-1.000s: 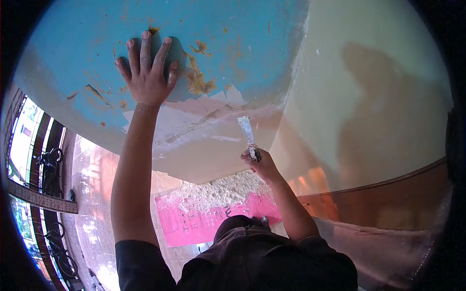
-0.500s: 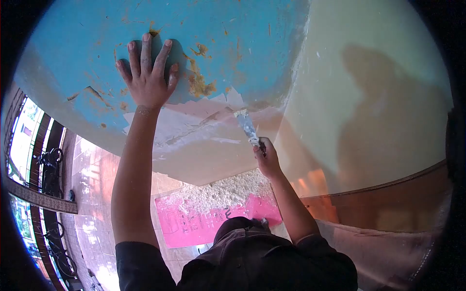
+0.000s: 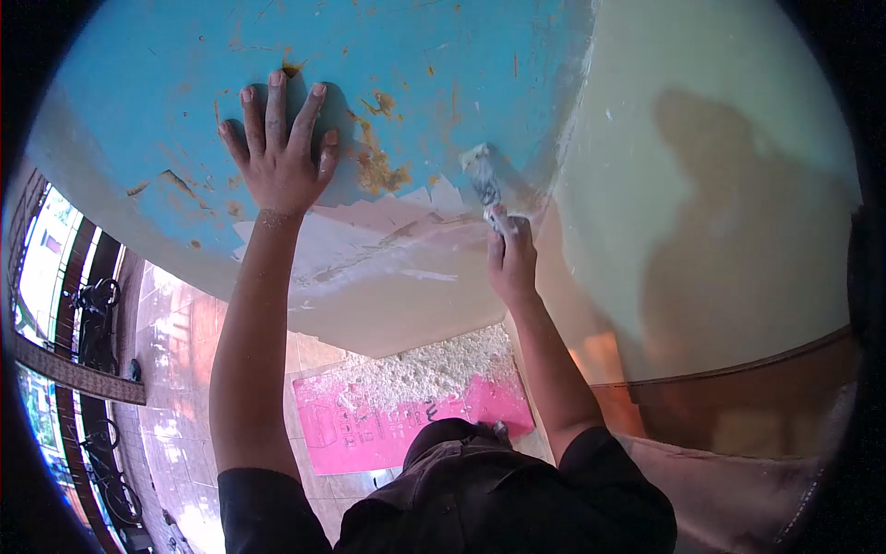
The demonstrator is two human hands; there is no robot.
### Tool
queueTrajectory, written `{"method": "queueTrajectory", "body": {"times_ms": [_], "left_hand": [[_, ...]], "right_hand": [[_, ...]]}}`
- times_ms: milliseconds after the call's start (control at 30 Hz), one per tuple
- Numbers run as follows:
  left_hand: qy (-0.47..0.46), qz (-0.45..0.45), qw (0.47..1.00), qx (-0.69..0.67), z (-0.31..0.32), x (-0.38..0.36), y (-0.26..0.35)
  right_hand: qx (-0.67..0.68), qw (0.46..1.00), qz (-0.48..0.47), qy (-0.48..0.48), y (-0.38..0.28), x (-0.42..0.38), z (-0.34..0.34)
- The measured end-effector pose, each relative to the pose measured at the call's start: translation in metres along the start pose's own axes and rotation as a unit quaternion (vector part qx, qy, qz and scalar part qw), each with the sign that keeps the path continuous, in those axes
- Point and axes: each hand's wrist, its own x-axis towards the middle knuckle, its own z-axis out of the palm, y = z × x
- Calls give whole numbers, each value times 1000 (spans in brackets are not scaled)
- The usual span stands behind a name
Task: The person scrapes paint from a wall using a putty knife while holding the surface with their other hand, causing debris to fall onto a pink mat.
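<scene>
My left hand (image 3: pixel 286 166) lies flat on the blue wall (image 3: pixel 434 102), fingers spread, next to brown bare patches in the paint. In my right hand (image 3: pixel 513 254) is a putty knife (image 3: pixel 483 175), its blade smeared with whitish residue and pointing up over the lower right part of the blue paint. Below the blue, a pale scraped band (image 3: pixel 369 231) with ragged paint edges crosses the wall between my two arms. My right fingers wrap the handle and hide most of it.
On the tiled floor lies a pink sheet (image 3: pixel 351 429), covered along its wall side with whitish flakes (image 3: pixel 425 365). A pale green wall (image 3: pixel 738 277) meets the blue one at a corner on the right. Bicycles (image 3: pixel 115 480) stand beyond a railing at far left.
My right hand has moved up the wall with the putty knife, its blade now over blue paint instead of the scraped band's edge. My left hand stays in place.
</scene>
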Motion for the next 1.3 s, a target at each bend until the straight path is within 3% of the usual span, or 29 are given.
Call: {"method": "queueTrajectory", "body": {"times_ms": [167, 367, 433, 700, 767, 833, 900, 967, 1067, 1167, 1300], "left_hand": [[-2, 0, 1000, 2, 2, 0, 0], [2, 1, 1000, 3, 1, -1, -1], [-2, 0, 1000, 0, 1, 0, 0], [5, 3, 1000, 7, 1, -1, 1], [7, 4, 1000, 7, 2, 0, 1], [-3, 0, 1000, 17, 1, -1, 2], [-6, 1, 1000, 16, 1, 0, 2], [-7, 1, 1000, 16, 0, 0, 2], [0, 5, 1000, 15, 1, -1, 1], [-14, 4, 1000, 18, 0, -1, 1], [-4, 6, 1000, 16, 1, 0, 3]], "right_hand": [[-34, 999, 24, 7, 37, 9, 19], [40, 995, 37, 87, 56, -21, 41], [42, 989, 123, 70, 55, -38, 40], [124, 973, 185, 61, 32, -48, -1], [79, 991, 54, 96, 22, -21, -5], [74, 989, 15, 126, 14, 6, -4], [62, 995, -57, 62, 5, 31, -6], [79, 994, -49, 54, -7, 43, -5], [-42, 996, -77, 17, -10, 54, 3], [-52, 997, -52, -39, -16, 64, 3], [-73, 995, -55, -44, -16, 69, 3]]}}
